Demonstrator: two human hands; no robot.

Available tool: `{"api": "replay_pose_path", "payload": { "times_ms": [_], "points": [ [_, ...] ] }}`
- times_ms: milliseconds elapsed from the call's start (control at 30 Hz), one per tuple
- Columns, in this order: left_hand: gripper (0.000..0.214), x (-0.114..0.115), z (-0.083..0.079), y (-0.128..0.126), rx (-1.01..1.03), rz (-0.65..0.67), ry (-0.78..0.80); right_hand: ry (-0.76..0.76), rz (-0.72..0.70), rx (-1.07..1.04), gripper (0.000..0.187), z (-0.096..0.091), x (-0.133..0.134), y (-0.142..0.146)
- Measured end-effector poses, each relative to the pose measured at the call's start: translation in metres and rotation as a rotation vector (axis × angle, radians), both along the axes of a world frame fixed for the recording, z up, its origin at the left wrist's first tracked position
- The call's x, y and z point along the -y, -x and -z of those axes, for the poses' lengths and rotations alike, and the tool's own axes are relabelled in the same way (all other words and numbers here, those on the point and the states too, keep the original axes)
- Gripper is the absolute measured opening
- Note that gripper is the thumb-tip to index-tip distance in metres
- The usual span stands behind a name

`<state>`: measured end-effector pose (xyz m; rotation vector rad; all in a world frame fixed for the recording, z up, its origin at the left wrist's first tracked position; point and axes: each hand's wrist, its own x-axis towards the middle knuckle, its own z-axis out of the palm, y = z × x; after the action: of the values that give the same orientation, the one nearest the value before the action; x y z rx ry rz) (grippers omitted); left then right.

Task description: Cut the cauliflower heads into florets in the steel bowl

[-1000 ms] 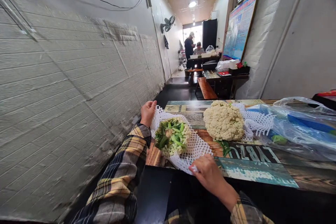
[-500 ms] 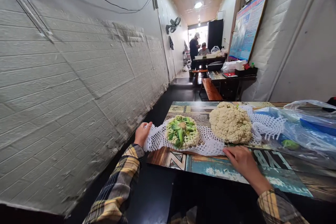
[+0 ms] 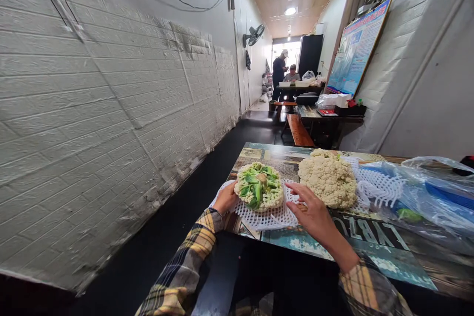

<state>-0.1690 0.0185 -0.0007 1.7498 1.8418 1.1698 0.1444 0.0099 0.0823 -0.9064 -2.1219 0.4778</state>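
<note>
A cauliflower [image 3: 259,187] lies stem side up, with green leaves around its cut stem, on a white foam net [image 3: 270,219] spread on the table. My left hand [image 3: 226,198] is closed against the cauliflower's left side, its fingertips hidden behind the head. To the right of this cauliflower, my right hand [image 3: 311,210] is held over the net's right end, fingers apart and nothing in them. A larger cauliflower [image 3: 328,180] rests florets up just beyond my right hand.
Another foam net [image 3: 381,185] lies beside the larger cauliflower. A clear plastic bag [image 3: 437,202] with blue and green things covers the right side of the patterned table [image 3: 370,252]. Farther off are a wooden bench [image 3: 299,131], another table and two people [image 3: 279,71]. A brick-patterned wall [image 3: 111,108] runs along the left.
Both hands have let go of the foam net's ends and moved inward towards the leafy cauliflower. The left now touches its side; the right has risen and opened. The view has shifted slightly.
</note>
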Motion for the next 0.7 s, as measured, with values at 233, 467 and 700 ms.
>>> {"api": "replay_pose_path", "payload": {
  "times_ms": [233,467,700],
  "points": [
    [0.048,0.018,-0.004,-0.031,0.289,0.084,-0.035,0.020,-0.069,0.139,0.055,0.001,-0.049,0.065],
    [0.055,0.030,-0.025,-0.055,0.393,0.079,-0.079,0.215,-0.112,0.207,0.054,0.012,-0.079,0.044],
    [0.057,0.023,-0.038,-0.073,0.501,0.169,-0.131,0.490,-0.011,-0.133,0.055,0.043,-0.063,0.000]
  ]
}}
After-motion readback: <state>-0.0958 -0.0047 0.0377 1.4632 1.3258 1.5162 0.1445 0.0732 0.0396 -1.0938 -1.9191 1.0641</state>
